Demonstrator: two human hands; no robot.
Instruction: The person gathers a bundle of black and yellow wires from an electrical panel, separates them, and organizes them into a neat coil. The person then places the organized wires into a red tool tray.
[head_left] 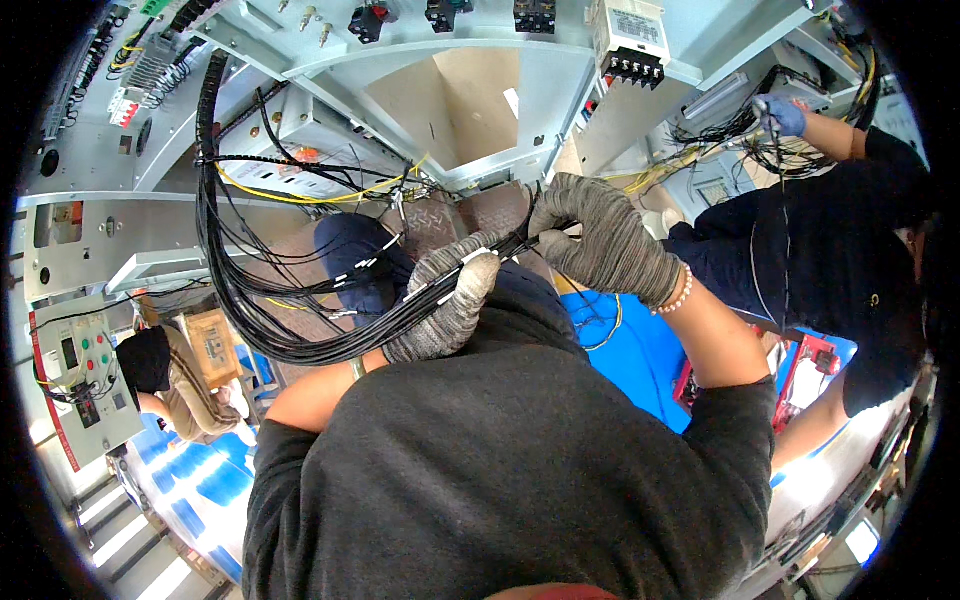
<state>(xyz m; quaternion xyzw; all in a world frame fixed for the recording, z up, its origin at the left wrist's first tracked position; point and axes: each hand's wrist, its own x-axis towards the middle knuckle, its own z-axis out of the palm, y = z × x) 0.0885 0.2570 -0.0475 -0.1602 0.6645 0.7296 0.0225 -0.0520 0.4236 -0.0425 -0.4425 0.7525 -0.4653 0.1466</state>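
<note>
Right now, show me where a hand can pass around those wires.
Open room: the tan opening between the grey panels, above the right hand. Some bare panel left of the hanging black wire bundle. Crowded: between the left hand and right hand, and by the yellow wires.

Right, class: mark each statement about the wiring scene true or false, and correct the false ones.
1. Both hands wear grey knit gloves. True: the left hand and right hand are both gloved.
2. The left hand grips a bundle of black wires. True.
3. The wires in the bundle are all red. False: they are black, some with white sleeves near the ends.
4. The right hand rests flat on the blue surface. False: it is raised, closed on the wire ends.
5. A bead bracelet sits on the right wrist. True.
6. The co-worker's glove at upper right is grey. False: it is blue.
</note>
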